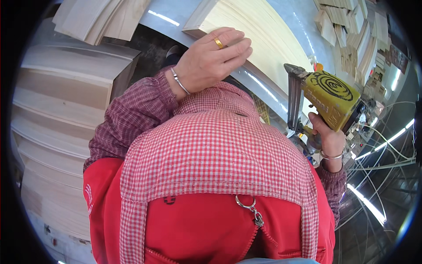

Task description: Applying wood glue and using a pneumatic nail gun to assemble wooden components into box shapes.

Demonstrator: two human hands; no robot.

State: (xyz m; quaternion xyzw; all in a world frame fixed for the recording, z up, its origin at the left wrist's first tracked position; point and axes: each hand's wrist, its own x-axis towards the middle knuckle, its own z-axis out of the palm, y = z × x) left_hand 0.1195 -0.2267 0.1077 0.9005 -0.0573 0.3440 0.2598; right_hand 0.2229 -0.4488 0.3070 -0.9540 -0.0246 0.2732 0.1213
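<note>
A long pale wooden piece [263,31], like a shallow box or stacked boards, lies on the grey-white tabletop [165,27]. My left hand [215,55] rests at its near edge, fingers stretched out over the wood and the thumb hidden. That hand wears a gold ring and a bracelet. At the right, my right hand [327,136] is wrapped round the handle of a yellow nail gun [329,94] with a black spiral drawn on it. The gun's dark nose points toward the wooden piece's right end; I cannot tell whether they touch.
A tall stack of wooden drawers or boxes [61,94] stands at the left. More boards [103,20] lie at the far left, and piles of short wood pieces [351,26] at the far right. Pale hoses or cables [387,145] loop beyond my right hand.
</note>
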